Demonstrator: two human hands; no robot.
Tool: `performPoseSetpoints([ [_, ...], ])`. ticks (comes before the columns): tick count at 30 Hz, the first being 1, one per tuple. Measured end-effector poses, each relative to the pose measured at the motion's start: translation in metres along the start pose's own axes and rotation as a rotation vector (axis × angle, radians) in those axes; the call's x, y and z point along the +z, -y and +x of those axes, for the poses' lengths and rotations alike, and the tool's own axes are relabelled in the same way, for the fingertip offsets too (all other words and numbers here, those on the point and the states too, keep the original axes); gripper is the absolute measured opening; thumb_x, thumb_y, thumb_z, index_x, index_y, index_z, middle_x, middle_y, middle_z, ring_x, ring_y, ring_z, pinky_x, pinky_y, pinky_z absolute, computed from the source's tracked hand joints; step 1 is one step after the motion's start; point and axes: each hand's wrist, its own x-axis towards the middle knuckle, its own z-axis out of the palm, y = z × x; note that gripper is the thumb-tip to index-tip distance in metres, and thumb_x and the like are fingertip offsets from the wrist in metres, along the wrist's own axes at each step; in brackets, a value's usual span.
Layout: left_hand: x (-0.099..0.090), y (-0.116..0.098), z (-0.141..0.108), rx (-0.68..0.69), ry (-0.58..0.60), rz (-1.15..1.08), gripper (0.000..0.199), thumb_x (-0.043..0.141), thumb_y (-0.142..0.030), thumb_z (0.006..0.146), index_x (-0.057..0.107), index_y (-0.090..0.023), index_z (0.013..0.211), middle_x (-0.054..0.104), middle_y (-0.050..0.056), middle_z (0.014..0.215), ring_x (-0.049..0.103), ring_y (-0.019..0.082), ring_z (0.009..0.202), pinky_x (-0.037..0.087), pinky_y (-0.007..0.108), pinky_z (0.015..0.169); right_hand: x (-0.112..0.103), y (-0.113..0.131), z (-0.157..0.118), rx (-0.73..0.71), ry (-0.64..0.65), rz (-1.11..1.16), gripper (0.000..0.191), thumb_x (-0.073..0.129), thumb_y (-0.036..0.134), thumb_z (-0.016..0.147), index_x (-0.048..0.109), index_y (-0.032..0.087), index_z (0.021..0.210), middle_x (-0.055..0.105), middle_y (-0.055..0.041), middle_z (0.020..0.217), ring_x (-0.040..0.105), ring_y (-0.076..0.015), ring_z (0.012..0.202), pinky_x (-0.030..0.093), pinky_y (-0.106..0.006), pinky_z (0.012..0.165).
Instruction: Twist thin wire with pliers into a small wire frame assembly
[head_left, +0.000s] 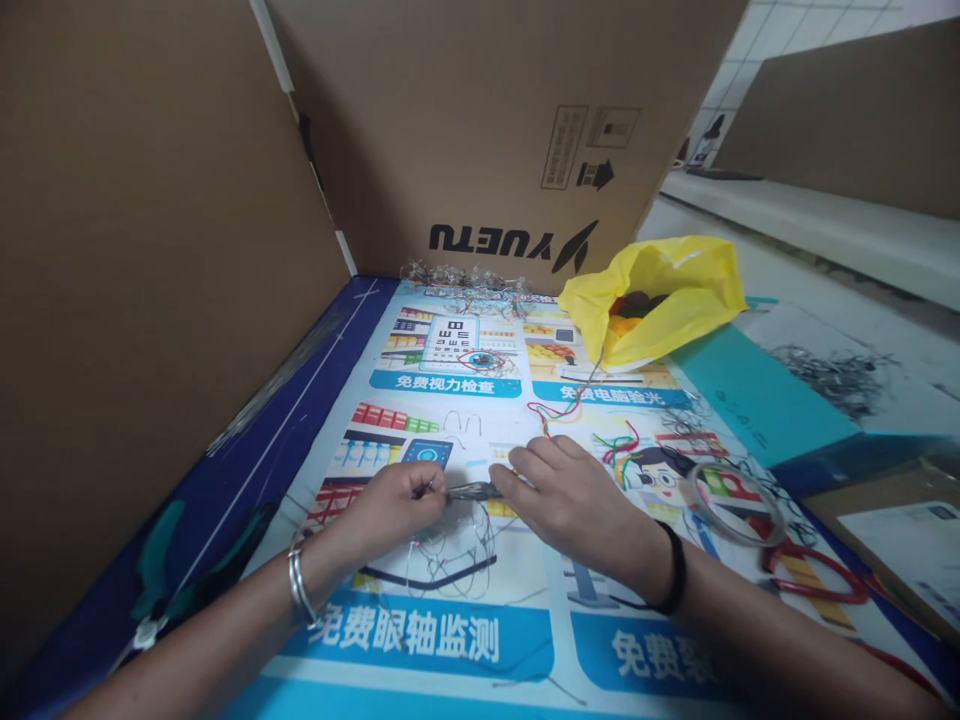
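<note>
Over the printed sheet, my left hand (pixel 401 505) and my right hand (pixel 570 505) are close together, with a short bundle of thin dark wires (pixel 471 491) stretched between them. The left fingers are closed in a pinch on one end. My right thumb and fingers close around the other end, hiding part of it. Just below the bundle hangs or lies a loose tangle of thin wire with small beads (pixel 450 548); whether it joins the bundle I cannot tell. Red, green and yellow cords (pixel 553 412) lie beyond my right hand.
Cardboard walls (pixel 480 130) rise behind and left. A yellow bag (pixel 675 300) stands at the back right. Clear tape (pixel 735 503) and a red-handled tool (pixel 821 575) lie right; green-handled pliers (pixel 161 560) lie left. Wire tangles (pixel 465 280) line the back, and dark wire clippings (pixel 832 380) lie far right.
</note>
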Motion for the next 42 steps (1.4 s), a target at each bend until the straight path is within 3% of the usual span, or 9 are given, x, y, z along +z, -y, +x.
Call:
performPoseSetpoints([
  [8, -0.001, 0.0, -0.001, 0.012, 0.022, -0.004, 0.007, 0.045, -0.017, 0.072, 0.048, -0.017, 0.066, 0.039, -0.004, 0.058, 0.034, 0.009, 0.051, 0.026, 0.022, 0.048, 0.006, -0.006, -0.002, 0.072, 0.043, 0.133, 0.015, 0.049, 0.03, 0.088, 0.059, 0.019, 0.092, 0.055, -0.0034, 0.077, 0.046, -0.0176, 0.074, 0.031, -0.03, 0.066],
  [13, -0.001, -0.002, -0.002, 0.009, 0.028, 0.032, 0.008, 0.046, -0.017, 0.07, 0.045, -0.017, 0.062, 0.036, -0.005, 0.056, 0.031, 0.008, 0.051, 0.024, 0.021, 0.047, 0.012, -0.013, -0.005, 0.108, 0.074, 0.342, 0.022, 0.048, 0.037, 0.088, 0.06, 0.02, 0.095, 0.059, -0.0032, 0.079, 0.052, -0.0152, 0.077, 0.036, -0.027, 0.068],
  [20, -0.002, 0.0, -0.001, 0.026, 0.04, 0.016, 0.006, 0.047, -0.016, 0.069, 0.047, -0.016, 0.062, 0.036, -0.005, 0.057, 0.031, 0.008, 0.051, 0.024, 0.02, 0.048, 0.004, -0.016, -0.006, 0.227, 0.136, 0.593, 0.025, 0.049, 0.037, 0.087, 0.06, 0.019, 0.101, 0.062, -0.0047, 0.086, 0.055, -0.0153, 0.082, 0.042, -0.026, 0.071],
  [27, -0.005, 0.003, -0.001, -0.026, -0.018, 0.026, 0.01, 0.048, -0.024, 0.074, 0.051, -0.017, 0.067, 0.042, -0.005, 0.058, 0.037, 0.009, 0.05, 0.028, 0.02, 0.047, 0.0, -0.025, -0.019, 0.191, 0.062, 0.562, 0.024, 0.053, 0.033, 0.084, 0.059, 0.018, 0.103, 0.061, -0.0077, 0.094, 0.053, -0.0179, 0.091, 0.041, -0.032, 0.08],
  [34, -0.006, 0.002, -0.001, 0.01, -0.016, 0.11, 0.01, 0.046, -0.021, 0.075, 0.052, -0.017, 0.068, 0.046, -0.003, 0.062, 0.041, 0.01, 0.055, 0.03, 0.021, 0.049, 0.004, -0.02, -0.022, 0.174, 0.107, 0.538, 0.023, 0.053, 0.034, 0.085, 0.059, 0.019, 0.101, 0.061, -0.0066, 0.091, 0.054, -0.0175, 0.089, 0.042, -0.03, 0.078],
  [42, -0.006, -0.004, -0.002, 0.029, 0.011, 0.141, 0.008, 0.046, -0.017, 0.071, 0.051, -0.016, 0.064, 0.043, -0.003, 0.059, 0.038, 0.01, 0.055, 0.028, 0.022, 0.05, 0.01, -0.018, -0.023, 0.165, 0.027, 0.367, 0.021, 0.052, 0.034, 0.086, 0.061, 0.019, 0.097, 0.062, -0.005, 0.084, 0.056, -0.0155, 0.082, 0.043, -0.026, 0.072],
])
